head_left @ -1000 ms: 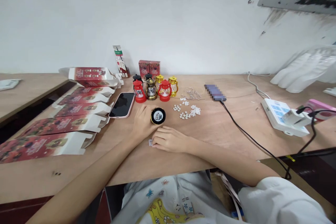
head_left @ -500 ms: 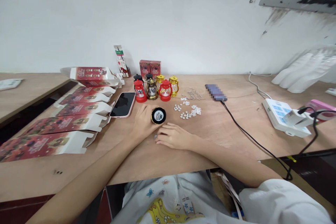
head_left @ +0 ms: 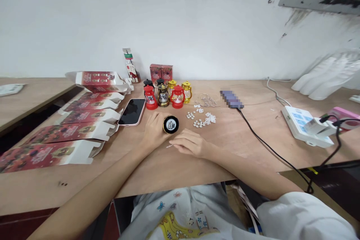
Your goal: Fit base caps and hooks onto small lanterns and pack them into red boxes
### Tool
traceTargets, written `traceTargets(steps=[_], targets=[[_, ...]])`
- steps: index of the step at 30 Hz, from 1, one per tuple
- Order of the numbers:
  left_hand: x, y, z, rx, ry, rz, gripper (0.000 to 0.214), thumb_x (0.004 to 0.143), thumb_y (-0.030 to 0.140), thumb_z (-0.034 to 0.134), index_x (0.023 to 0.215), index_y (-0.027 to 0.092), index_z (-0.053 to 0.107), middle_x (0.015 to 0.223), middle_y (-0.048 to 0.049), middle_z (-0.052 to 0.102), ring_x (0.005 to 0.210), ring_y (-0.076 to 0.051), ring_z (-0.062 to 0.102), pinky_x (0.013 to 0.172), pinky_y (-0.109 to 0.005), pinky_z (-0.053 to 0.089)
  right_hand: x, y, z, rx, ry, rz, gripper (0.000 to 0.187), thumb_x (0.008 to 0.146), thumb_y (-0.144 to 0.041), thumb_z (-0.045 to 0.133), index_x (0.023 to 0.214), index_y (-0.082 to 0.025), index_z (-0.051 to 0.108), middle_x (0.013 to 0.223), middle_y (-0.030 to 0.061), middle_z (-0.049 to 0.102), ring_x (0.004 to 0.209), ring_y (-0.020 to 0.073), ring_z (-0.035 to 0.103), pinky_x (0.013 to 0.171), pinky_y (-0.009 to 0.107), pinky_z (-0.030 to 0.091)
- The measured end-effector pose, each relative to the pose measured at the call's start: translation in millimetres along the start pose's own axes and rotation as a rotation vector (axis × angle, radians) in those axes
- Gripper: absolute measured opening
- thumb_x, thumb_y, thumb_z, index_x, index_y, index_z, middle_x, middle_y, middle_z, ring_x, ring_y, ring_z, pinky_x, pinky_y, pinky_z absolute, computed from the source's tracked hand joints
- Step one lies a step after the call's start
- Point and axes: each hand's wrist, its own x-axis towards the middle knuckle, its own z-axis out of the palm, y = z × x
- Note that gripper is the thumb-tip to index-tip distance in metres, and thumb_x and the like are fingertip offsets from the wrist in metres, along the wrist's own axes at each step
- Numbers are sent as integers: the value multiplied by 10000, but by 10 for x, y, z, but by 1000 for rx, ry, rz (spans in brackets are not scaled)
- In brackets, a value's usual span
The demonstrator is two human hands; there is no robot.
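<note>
My left hand (head_left: 154, 129) is closed around a small lantern (head_left: 171, 124), its round black base turned up toward me with a pale, open-looking centre. Just right of it, my right hand (head_left: 191, 143) has its fingers pinched on a small white piece (head_left: 169, 146), too small to make out fully. Behind my hands stand several mini lanterns: a red lantern (head_left: 177, 97), another red lantern (head_left: 151, 98), a bronze lantern (head_left: 162, 96) and a gold lantern (head_left: 186, 92). Button cells (head_left: 199, 123) and white plastic tabs (head_left: 209, 118) lie beyond my right hand.
Unfolded red boxes (head_left: 75, 129) line the left side, beside a pink-edged phone (head_left: 131, 112). Two small red boxes (head_left: 161, 73) stand by the wall. Metal rings (head_left: 208, 100) lie behind the tabs. A cabled phone (head_left: 231, 98) and a power strip (head_left: 306, 125) are at right.
My right hand has shifted slightly right and away from the lantern, and the white piece at its fingertips shows more. My left hand keeps its hold on the lantern.
</note>
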Motion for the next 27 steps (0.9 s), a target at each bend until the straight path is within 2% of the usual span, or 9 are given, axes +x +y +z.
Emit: traceTargets(steps=[4, 7, 10, 20, 27], targets=[[0, 17, -5, -16, -47, 64, 293, 805, 390, 588, 1014, 191, 537, 926, -73, 659, 878, -242, 575, 728, -359, 439, 11, 28, -59, -41, 208, 129, 148, 910, -126, 476, 1007, -174, 577, 807, 45, 668, 737, 124, 608, 664, 270, 494], [5, 77, -29, -26, -61, 100, 292, 817, 400, 584, 1008, 185, 537, 923, -73, 665, 870, -236, 571, 718, -353, 435, 0, 84, -42, -93, 253, 242, 135, 923, -151, 460, 962, -179, 587, 799, 49, 651, 733, 136, 589, 674, 280, 489], [2, 149, -50, -22, -57, 114, 274, 833, 373, 567, 1020, 177, 532, 936, -81, 661, 869, -233, 565, 709, -346, 435, -9, 134, -10, -132, 296, 260, 122, 920, -149, 469, 951, -172, 585, 782, 53, 637, 734, 148, 567, 678, 283, 474], [7, 263, -48, 26, -28, 86, 270, 845, 378, 554, 1025, 180, 532, 921, -86, 654, 866, -235, 558, 702, -345, 430, 55, 96, 23, -316, 293, 257, 88, 906, -171, 514, 853, -192, 581, 723, 29, 633, 701, 159, 534, 672, 311, 385], [12, 269, -61, 18, -6, 115, 269, 851, 374, 549, 1021, 167, 526, 909, -82, 652, 840, -223, 552, 686, -328, 416, 35, 134, 39, -297, 305, 202, 63, 905, -176, 517, 865, -187, 565, 729, 28, 633, 687, 153, 528, 659, 307, 362]])
